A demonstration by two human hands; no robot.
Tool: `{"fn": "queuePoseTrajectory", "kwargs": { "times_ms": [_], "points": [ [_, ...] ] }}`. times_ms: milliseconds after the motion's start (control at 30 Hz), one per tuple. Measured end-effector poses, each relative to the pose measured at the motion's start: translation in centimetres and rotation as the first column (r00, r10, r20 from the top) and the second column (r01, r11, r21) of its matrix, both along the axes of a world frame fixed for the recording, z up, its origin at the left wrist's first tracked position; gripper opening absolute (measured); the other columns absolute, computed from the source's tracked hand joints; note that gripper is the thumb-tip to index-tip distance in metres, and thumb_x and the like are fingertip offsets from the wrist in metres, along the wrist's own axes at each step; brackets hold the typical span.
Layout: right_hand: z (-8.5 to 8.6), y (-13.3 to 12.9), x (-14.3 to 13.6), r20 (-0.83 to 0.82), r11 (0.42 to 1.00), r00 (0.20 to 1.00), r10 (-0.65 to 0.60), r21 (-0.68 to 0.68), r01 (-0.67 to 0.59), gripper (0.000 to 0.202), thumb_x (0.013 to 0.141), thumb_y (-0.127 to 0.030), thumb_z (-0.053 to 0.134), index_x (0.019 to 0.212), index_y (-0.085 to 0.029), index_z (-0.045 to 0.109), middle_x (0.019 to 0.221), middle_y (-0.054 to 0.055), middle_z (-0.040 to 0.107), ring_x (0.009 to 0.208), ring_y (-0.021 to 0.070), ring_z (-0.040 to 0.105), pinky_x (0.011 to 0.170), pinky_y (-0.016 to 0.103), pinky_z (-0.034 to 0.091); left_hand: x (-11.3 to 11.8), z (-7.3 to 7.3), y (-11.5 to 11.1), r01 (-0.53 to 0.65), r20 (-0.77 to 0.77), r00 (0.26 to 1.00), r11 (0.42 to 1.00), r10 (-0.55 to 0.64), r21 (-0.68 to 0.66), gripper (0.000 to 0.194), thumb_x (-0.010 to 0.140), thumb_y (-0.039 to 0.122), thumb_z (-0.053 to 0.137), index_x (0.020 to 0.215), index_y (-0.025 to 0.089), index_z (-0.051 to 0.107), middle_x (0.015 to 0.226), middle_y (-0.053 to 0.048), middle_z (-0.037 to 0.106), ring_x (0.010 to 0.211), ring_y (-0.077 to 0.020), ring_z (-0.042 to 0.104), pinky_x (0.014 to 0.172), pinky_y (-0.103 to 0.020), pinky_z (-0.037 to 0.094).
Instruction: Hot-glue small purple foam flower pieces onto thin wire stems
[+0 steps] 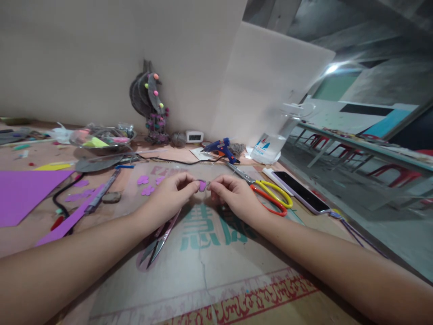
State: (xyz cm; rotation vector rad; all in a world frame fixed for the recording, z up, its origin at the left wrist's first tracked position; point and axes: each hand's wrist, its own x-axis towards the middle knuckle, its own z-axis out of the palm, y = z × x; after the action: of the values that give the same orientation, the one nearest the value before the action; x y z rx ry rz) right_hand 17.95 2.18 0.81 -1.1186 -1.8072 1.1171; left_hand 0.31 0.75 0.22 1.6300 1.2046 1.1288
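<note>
Between the fingertips of my left hand (174,192) is a small purple paper piece (202,185) with a greyish edge; thumb and forefinger pinch it. My right hand (235,194) is closed just to its right, thumb against fingers, and whatever it may hold is too small to make out. Both hands hover over a printed board (145,298) with green characters and a red border. Purple flower cutouts (143,179) lie left of my left hand. Small scissors (162,243) rest below my left wrist. Scissors with red and yellow handles (275,192) lie beside my right hand.
A blue glue gun (221,148), white digital clock (195,136) and plastic cup (267,148) stand behind. A phone (301,190) lies at right, by the table edge. Leftward are a purple sheet (30,194), a pen (102,192), a filled bowl (101,139) and a grey yarn ornament (147,97).
</note>
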Motion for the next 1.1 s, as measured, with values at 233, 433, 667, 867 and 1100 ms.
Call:
{"fn": "queuePoseTrajectory", "kwargs": {
  "times_ms": [233, 433, 667, 867, 1100],
  "points": [
    [-0.18, 0.09, 0.06, 0.039, 0.995, 0.996, 0.077, -0.069, -0.074, 0.026, 0.081, -0.039, 0.058, 0.070, -0.016, 0.064, 0.064, 0.000, 0.059, 0.056, 0.0095, 0.049, 0.054, 0.023, 0.039, -0.13, -0.13, 0.02, 0.000, -0.014, 1.000, 1.000, 0.000, 0.013, 0.018, 0.079, 0.034, 0.053, 0.074, 0.017, 0.060, 0.069, 0.000, 0.059, 0.069, -0.0166, 0.054, 0.062, -0.025, 0.040],
    [-0.18, 0.08, 0.14, 0.029, 0.992, 0.998, 0.063, -0.108, -0.060, 0.028, 0.078, -0.043, 0.061, 0.072, -0.016, 0.063, 0.062, -0.001, 0.057, 0.051, 0.0080, 0.046, 0.048, 0.022, 0.035, -0.31, -0.53, 0.09, 0.020, -0.097, 0.995, 1.000, -0.018, 0.022, 0.020, 0.079, 0.036, 0.053, 0.072, 0.019, 0.061, 0.068, 0.000, 0.060, 0.067, -0.0168, 0.055, 0.062, -0.026, 0.039],
    [0.10, -0.16, 0.02, 0.049, 0.994, 0.997, 0.058, -0.094, -0.053, 0.027, 0.081, -0.041, 0.059, 0.072, -0.016, 0.060, 0.060, -0.001, 0.056, 0.050, 0.0080, 0.046, 0.045, 0.022, 0.032, -0.23, -0.40, -0.11, 0.068, -0.113, 0.991, 0.998, -0.067, 0.012, 0.022, 0.081, 0.036, 0.051, 0.072, 0.019, 0.061, 0.069, -0.001, 0.060, 0.068, -0.0170, 0.055, 0.063, -0.027, 0.040],
    [0.12, -0.08, 0.06, 0.030, 0.999, 0.999, 0.038, -0.037, -0.037, 0.026, 0.081, -0.039, 0.059, 0.067, -0.017, 0.058, 0.058, -0.002, 0.053, 0.051, 0.0083, 0.045, 0.050, 0.023, 0.035, -0.24, -0.60, -0.15, 0.072, -0.119, 0.991, 0.997, -0.069, 0.028, 0.024, 0.083, 0.040, 0.049, 0.080, 0.021, 0.063, 0.076, -0.001, 0.064, 0.074, -0.0180, 0.057, 0.066, -0.027, 0.041],
    [0.04, 0.08, 0.07, -0.018, 0.997, 0.998, 0.061, -0.040, -0.061, 0.033, 0.085, -0.047, 0.050, 0.074, -0.016, 0.060, 0.060, -0.002, 0.054, 0.051, 0.0082, 0.043, 0.048, 0.022, 0.033, -0.24, -0.41, -0.06, 0.043, -0.078, 0.996, 0.999, -0.042, 0.005, 0.026, 0.084, 0.040, 0.049, 0.081, 0.017, 0.062, 0.075, -0.001, 0.062, 0.071, -0.0165, 0.055, 0.065, -0.027, 0.040]
  ]
}}
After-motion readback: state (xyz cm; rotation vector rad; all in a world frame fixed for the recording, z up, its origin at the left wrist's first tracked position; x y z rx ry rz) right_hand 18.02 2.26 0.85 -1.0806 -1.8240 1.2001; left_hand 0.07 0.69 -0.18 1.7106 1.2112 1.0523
